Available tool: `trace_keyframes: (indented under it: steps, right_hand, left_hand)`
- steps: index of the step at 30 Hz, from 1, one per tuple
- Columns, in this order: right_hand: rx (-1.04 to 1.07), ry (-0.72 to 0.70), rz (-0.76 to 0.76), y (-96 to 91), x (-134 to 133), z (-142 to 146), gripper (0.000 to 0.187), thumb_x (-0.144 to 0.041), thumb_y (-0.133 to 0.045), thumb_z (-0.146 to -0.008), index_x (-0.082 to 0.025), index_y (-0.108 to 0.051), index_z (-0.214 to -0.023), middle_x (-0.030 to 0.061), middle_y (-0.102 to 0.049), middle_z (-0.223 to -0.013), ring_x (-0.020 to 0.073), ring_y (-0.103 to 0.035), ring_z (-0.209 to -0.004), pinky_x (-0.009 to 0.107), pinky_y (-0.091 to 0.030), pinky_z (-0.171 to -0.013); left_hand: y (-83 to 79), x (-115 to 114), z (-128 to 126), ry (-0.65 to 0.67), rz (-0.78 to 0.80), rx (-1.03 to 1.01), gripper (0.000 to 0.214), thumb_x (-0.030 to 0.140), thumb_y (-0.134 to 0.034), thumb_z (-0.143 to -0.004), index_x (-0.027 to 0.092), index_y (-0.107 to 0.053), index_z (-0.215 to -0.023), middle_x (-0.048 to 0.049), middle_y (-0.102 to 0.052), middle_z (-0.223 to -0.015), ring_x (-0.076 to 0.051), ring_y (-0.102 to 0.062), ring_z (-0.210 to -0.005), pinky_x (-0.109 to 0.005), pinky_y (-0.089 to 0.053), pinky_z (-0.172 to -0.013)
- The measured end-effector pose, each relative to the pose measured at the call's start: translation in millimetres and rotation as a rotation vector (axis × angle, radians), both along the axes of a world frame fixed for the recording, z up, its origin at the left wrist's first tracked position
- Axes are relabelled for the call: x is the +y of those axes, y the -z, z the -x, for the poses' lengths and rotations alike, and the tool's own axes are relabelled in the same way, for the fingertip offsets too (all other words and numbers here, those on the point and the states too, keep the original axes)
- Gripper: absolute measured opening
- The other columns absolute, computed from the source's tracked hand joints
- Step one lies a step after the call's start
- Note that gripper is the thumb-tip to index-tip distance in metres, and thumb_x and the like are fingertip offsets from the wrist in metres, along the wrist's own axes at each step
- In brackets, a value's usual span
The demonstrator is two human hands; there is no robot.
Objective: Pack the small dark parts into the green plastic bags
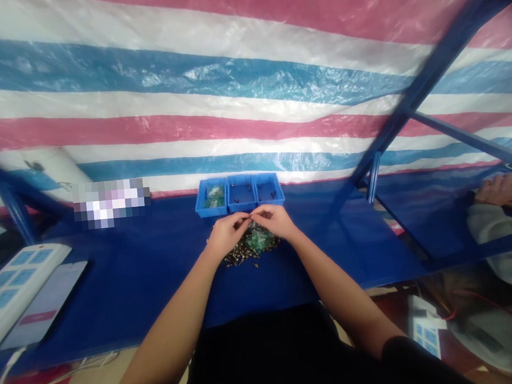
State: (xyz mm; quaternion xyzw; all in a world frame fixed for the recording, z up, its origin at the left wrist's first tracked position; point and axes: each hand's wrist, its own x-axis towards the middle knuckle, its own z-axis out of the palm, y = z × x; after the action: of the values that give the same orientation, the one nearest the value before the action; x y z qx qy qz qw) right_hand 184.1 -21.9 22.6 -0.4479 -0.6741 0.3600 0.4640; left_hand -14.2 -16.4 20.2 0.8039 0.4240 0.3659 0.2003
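My left hand (227,234) and my right hand (277,219) meet fingertip to fingertip above the tabletop. Both are closed in a pinch, and whatever lies between the fingertips is too small to make out. Under them is a heap of small brass-and-dark metal parts, perhaps screws (242,255), partly hidden by my hands. Green, shiny clear-plastic pieces (260,239) lie on the heap's right side. Just beyond my fingers stand three blue bins in a row: the left bin (199,210) holds similar green pieces, while the middle bin (242,206) and right bin (270,201) hold a few small dark parts.
A white power strip (55,252) and a charging phone (46,306) lie at the left of the blue table (156,284). Blue metal posts (374,178) frame the bench, with striped sheeting (229,87) behind. At right, another person's hands (502,188) rest on the neighbouring bench.
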Motion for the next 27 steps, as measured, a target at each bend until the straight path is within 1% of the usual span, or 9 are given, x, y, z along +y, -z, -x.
trace_keyframes:
  steps: [5,8,10,14,17,21,23,27]
  right_hand:
    - [0.171,-0.080,0.134,1.0,-1.6,8.6,0.027,-0.041,-0.067,-0.079,-0.017,-0.069,-0.093,0.0043,-0.071,-0.080,0.0154,-0.067,-0.071,0.027,-0.053,-0.067]
    - [0.227,-0.085,0.189,2.2,-1.6,11.1,0.030,-0.042,-0.070,-0.077,-0.017,-0.069,-0.093,0.0044,-0.072,-0.079,0.0162,-0.068,-0.073,0.029,-0.055,-0.070]
    - [0.244,-0.054,0.192,3.3,-0.7,10.9,0.030,-0.041,-0.072,-0.074,-0.016,-0.071,-0.091,0.0058,-0.073,-0.082,0.0170,-0.069,-0.075,0.031,-0.056,-0.074]
    - [0.227,0.006,0.167,4.6,1.6,8.5,0.031,-0.040,-0.075,-0.071,-0.016,-0.073,-0.090,0.0074,-0.075,-0.088,0.0179,-0.069,-0.078,0.032,-0.056,-0.077]
    - [0.198,0.000,0.160,4.1,2.1,7.3,0.033,-0.042,-0.074,-0.072,-0.016,-0.074,-0.092,0.0074,-0.075,-0.089,0.0177,-0.069,-0.078,0.032,-0.055,-0.077]
    - [0.221,-0.025,0.169,4.8,2.5,7.2,0.036,-0.043,-0.074,-0.072,-0.017,-0.073,-0.096,0.0062,-0.074,-0.086,0.0162,-0.068,-0.074,0.031,-0.056,-0.074]
    - [0.252,-0.037,0.175,5.7,3.1,7.4,0.036,-0.043,-0.075,-0.071,-0.016,-0.073,-0.095,0.0055,-0.074,-0.083,0.0155,-0.068,-0.071,0.030,-0.056,-0.073]
    - [0.286,-0.035,0.182,4.7,2.8,8.7,0.035,-0.041,-0.076,-0.071,-0.015,-0.073,-0.094,0.0051,-0.073,-0.078,0.0141,-0.066,-0.066,0.029,-0.055,-0.070]
  left_hand:
    - [2.9,0.8,1.1,-0.017,-0.025,0.002,0.026,0.044,-0.055,-0.089,0.022,-0.067,-0.098,0.0016,-0.067,-0.071,-0.012,-0.060,-0.062,-0.023,-0.046,-0.062]
    - [2.9,1.0,1.6,-0.032,-0.028,-0.001,0.024,0.042,-0.057,-0.088,0.023,-0.065,-0.102,0.0022,-0.067,-0.071,-0.012,-0.061,-0.063,-0.023,-0.046,-0.063]
    - [2.2,0.8,1.4,-0.030,-0.037,-0.002,0.024,0.041,-0.058,-0.088,0.024,-0.065,-0.103,0.0024,-0.067,-0.072,-0.012,-0.061,-0.063,-0.023,-0.046,-0.064]
    - [0.1,-0.2,0.7,-0.027,-0.068,0.002,0.024,0.043,-0.056,-0.090,0.023,-0.068,-0.096,0.0013,-0.067,-0.071,-0.012,-0.060,-0.063,-0.023,-0.046,-0.063]
    - [-2.0,-1.0,0.5,-0.031,-0.068,0.009,0.027,0.044,-0.054,-0.091,0.022,-0.069,-0.096,0.0006,-0.069,-0.072,-0.013,-0.061,-0.063,-0.023,-0.046,-0.063]
    - [-4.0,-1.9,0.3,-0.025,-0.050,0.004,0.024,0.042,-0.053,-0.092,0.024,-0.069,-0.096,-0.0001,-0.072,-0.084,-0.014,-0.065,-0.070,-0.024,-0.047,-0.067]
    - [-3.4,-1.6,0.4,-0.033,-0.032,0.004,0.023,0.041,-0.053,-0.093,0.025,-0.069,-0.098,0.0004,-0.073,-0.087,-0.014,-0.065,-0.071,-0.023,-0.047,-0.068]
    - [1.2,0.7,1.7,-0.054,-0.011,0.002,0.025,0.041,-0.055,-0.092,0.026,-0.066,-0.108,0.0020,-0.070,-0.079,-0.013,-0.063,-0.065,-0.023,-0.047,-0.066]
